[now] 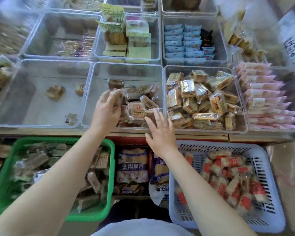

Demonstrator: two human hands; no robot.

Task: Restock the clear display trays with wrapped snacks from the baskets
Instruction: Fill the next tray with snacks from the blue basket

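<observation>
In the middle clear tray [92,92] of the front row, both hands work at a loose pile of brown wrapped snacks [136,108] heaped against its right half. The left hand [107,109] reaches over the near rim, its fingers [111,95] curled round a packet at the pile's left edge. The right hand [160,132] lies at the tray's near right corner with fingers [156,117] spread and fairly straight, their tips touching a packet; whether it presses or releases, I cannot tell.

Judged by how things lie, the job is partly done. This tray holds snacks on only about half its floor; its left half is bare. The tray to its left [20,92] has only a few stray packets, so it looks most in need. The tray to its right [240,103] is heaped with golden packets and looks finished.

Supplies remain. Below the middle tray and to the left, the green basket [111,167] holds many dull brown packets; below and to the right, the pale blue basket [266,169] holds many red-and-tan ones. Between the baskets lie large printed bags [133,166]. More filling evidently lies ahead.
</observation>
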